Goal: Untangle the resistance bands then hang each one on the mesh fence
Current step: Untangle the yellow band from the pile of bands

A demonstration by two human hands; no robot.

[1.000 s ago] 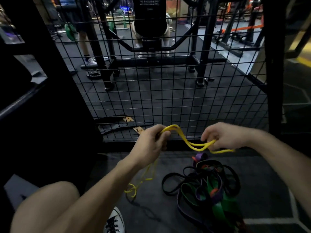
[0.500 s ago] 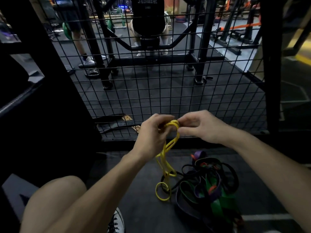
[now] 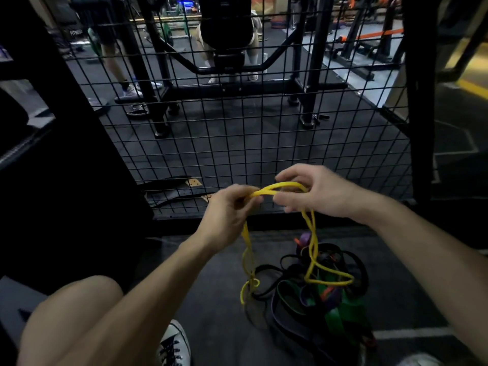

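A thin yellow resistance band [image 3: 311, 249] stretches between both hands in front of the black mesh fence [image 3: 237, 143]. My left hand [image 3: 227, 210] grips one end of its top loop, and my right hand [image 3: 314, 191] pinches the other end. Two strands hang down from the hands: one dangles free on the left, the other loops over the pile. On the floor below lies a tangled pile of bands [image 3: 317, 289] in black, green, purple and orange.
My bare knee [image 3: 79, 307] and a white sneaker [image 3: 173, 344] are at lower left. A dark cabinet [image 3: 52, 154] stands left of the fence, a black post [image 3: 420, 101] on its right. Behind the mesh are gym machines and people's legs.
My hands, close together half a second ago, have drawn apart a little, stretching the band's top loop between them. The hanging yellow strands have separated, one now lying over the pile.
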